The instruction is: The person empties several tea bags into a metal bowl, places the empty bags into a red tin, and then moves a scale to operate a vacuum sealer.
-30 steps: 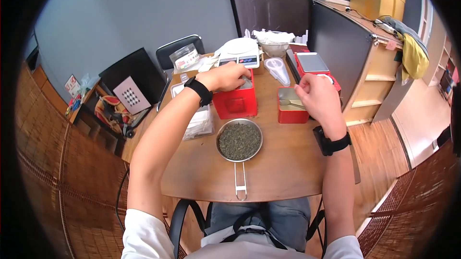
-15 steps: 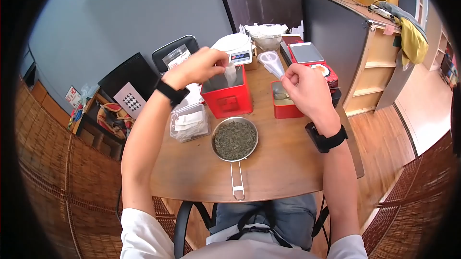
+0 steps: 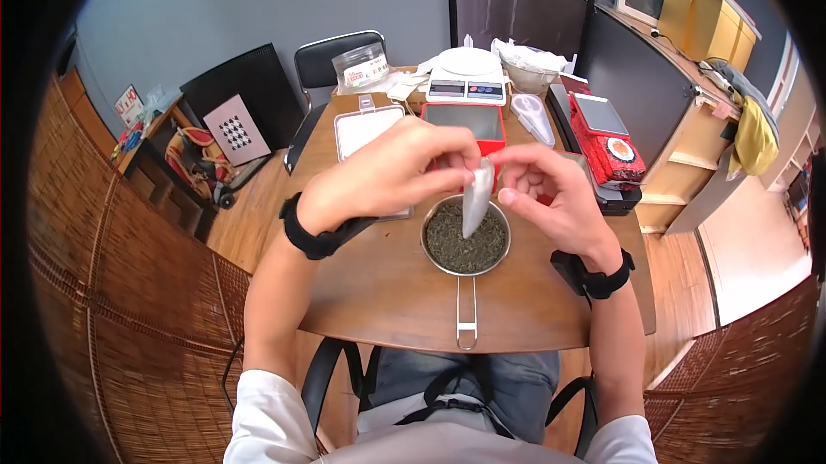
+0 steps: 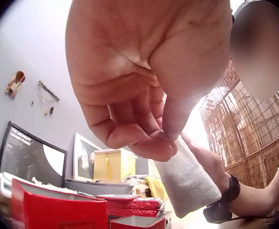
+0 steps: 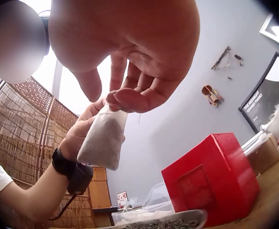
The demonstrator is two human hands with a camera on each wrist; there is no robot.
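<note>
A filled white tea bag (image 3: 476, 206) hangs over a round metal pan (image 3: 467, 313) of dried tea leaves (image 3: 446, 253). My left hand (image 3: 400, 167) pinches the bag's top between thumb and fingertips. Close at the bag's other side is my right hand (image 3: 555, 197), its index fingertip right at the top edge and its thumb standing apart. In the right wrist view, the tea bag (image 5: 103, 140) looks plump, with a thin thread near its top. Behind the hands stands a red tin (image 5: 211, 179) without a lid. The right hand mostly hides a smaller red tin (image 4: 137, 222) in the head view.
A white kitchen scale (image 3: 465, 88) stands at the back, beside a bowl (image 3: 527, 77) of white bags. To the right lie a clear funnel (image 3: 533, 118) and a pocket scale (image 3: 602, 113) on a red packet. A clear container lid (image 3: 366, 131) is at the left.
My left hand has lifted the tea bag out of the large red tin and brought it over the pan. The right hand has moved left from the smaller tin to meet it.
</note>
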